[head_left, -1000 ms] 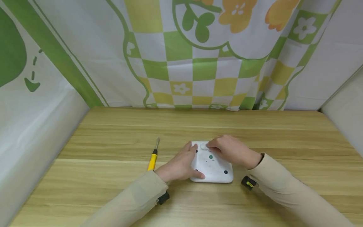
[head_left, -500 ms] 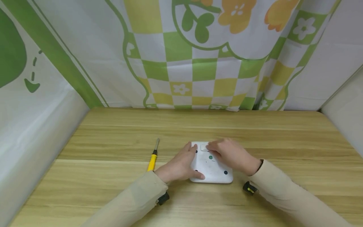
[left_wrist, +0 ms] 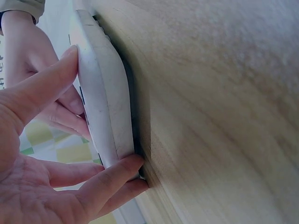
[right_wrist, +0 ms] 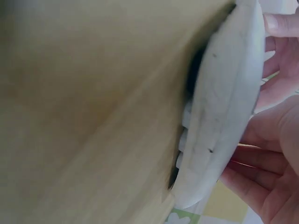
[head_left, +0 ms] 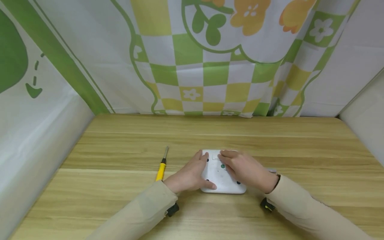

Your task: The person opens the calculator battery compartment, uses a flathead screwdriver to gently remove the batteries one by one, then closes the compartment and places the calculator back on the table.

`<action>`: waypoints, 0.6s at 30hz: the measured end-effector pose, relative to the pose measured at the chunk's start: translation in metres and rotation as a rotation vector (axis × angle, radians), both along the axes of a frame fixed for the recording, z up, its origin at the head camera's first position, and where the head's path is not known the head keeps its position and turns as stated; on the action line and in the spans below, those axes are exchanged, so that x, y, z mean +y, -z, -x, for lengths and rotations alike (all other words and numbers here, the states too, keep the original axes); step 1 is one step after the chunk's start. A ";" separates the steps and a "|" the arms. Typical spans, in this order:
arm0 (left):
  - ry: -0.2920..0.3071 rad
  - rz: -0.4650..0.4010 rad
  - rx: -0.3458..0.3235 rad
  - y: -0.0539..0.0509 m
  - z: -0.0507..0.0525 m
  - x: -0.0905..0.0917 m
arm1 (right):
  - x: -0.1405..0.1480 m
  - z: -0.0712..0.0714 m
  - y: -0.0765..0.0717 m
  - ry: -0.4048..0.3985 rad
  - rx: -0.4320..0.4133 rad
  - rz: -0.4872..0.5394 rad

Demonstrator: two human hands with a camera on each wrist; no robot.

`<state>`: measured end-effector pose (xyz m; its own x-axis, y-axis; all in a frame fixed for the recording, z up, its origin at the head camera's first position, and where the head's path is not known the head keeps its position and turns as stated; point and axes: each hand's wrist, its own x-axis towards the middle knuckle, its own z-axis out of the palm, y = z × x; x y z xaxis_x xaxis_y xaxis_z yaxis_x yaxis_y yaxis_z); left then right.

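A white calculator (head_left: 223, 180) lies face down on the table, with dark round feet and a green dot on its back; its keys peek out beneath the body (right_wrist: 224, 112) in the right wrist view. Holding its left side is my left hand (head_left: 192, 171), thumb near the front corner and fingers at the far edge. My right hand (head_left: 247, 168) rests on the back, fingertips against the small battery cover (head_left: 215, 156), which looks flush. That hand hides the calculator's right far part. In the left wrist view, my left fingers (left_wrist: 110, 179) wrap the calculator's end.
A yellow-handled screwdriver (head_left: 161, 169) lies left of the calculator, its tip pointing away. Partly hidden behind my right wrist is a small grey object (head_left: 272, 170). A patterned curtain (head_left: 216, 73) hangs along the table's far edge.
The battery cover, raised and pinched by my right hand a second ago, now lies flat in the calculator's back. My right hand has lowered and shifted slightly nearer. My left hand stayed put.
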<state>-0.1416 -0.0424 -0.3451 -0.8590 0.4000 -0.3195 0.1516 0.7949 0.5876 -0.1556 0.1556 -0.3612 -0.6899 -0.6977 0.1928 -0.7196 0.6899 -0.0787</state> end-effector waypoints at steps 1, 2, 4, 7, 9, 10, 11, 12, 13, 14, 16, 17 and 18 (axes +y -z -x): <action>0.002 0.001 0.001 0.000 0.000 0.000 | 0.000 -0.001 0.000 -0.006 0.010 -0.007; 0.003 0.002 0.002 0.000 0.000 0.000 | 0.001 -0.002 0.001 -0.009 0.022 -0.015; 0.004 0.001 0.004 0.000 0.000 0.000 | 0.001 -0.003 0.002 -0.016 0.049 -0.029; 0.006 -0.003 0.005 0.000 0.001 0.000 | 0.001 -0.005 0.003 -0.015 0.064 -0.039; 0.004 -0.006 0.004 0.000 0.001 0.000 | 0.000 -0.006 0.003 -0.010 0.059 -0.036; 0.003 -0.006 0.005 0.000 0.001 0.000 | 0.001 -0.006 0.003 -0.006 0.048 -0.032; 0.003 -0.005 0.006 0.000 0.001 0.000 | 0.001 -0.006 0.003 -0.003 0.037 -0.024; 0.000 -0.005 0.006 0.000 0.001 0.000 | 0.001 -0.006 0.003 0.001 0.021 -0.014; -0.002 -0.004 0.006 0.000 0.001 0.000 | 0.002 -0.007 0.002 0.003 0.004 -0.005; -0.003 -0.003 0.008 0.000 0.001 -0.001 | 0.002 -0.007 0.002 0.007 -0.018 0.008; -0.006 -0.002 0.012 0.000 0.001 -0.001 | 0.004 -0.009 0.000 0.014 -0.074 0.034; -0.007 -0.004 0.014 0.000 0.001 -0.001 | 0.004 -0.010 -0.001 0.018 -0.102 0.045; -0.008 -0.004 0.018 0.000 0.001 -0.001 | 0.005 -0.011 -0.002 0.025 -0.127 0.053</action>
<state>-0.1424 -0.0431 -0.3447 -0.8678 0.3943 -0.3025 0.1556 0.7937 0.5880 -0.1445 0.1607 -0.3593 -0.7280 -0.6715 0.1386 -0.6844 0.6996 -0.2051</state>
